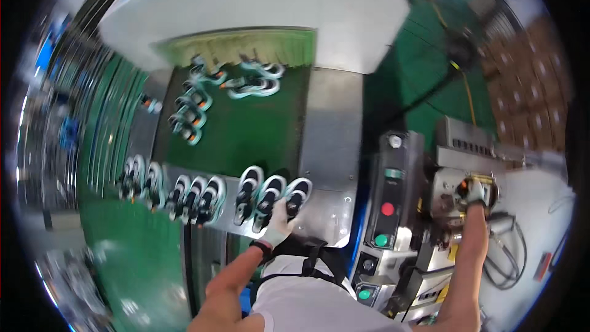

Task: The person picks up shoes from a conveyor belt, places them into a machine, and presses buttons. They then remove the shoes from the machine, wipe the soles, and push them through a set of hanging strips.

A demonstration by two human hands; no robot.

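Head view. My gloved left hand [278,224] reaches over the near edge of the metal ledge [329,218], toward its right corner, with fingers between the rightmost shoe [299,193] and the middle shoe [268,199] of a row of three. Whether the fingers close on either shoe, I cannot tell. The third, the outer shoe [249,189], stands just left of these; another trio [194,200] sits farther left along the ledge. Beyond, the green belt [258,138] carries a line of shoes [188,114] down its left edge and others [253,88] near its far edge, before the white hood [362,12].

My gloved right hand [475,192], well apart, lies at the metal fixture [444,193] beside a dark-and-orange item [462,188]; blur hides its grip.

Hazards, as I judge them: fingers wedged between neighbouring shoes could drag the wrong one over the ledge's near edge; with attention split between sides, moving fixture parts could pinch my right fingers.
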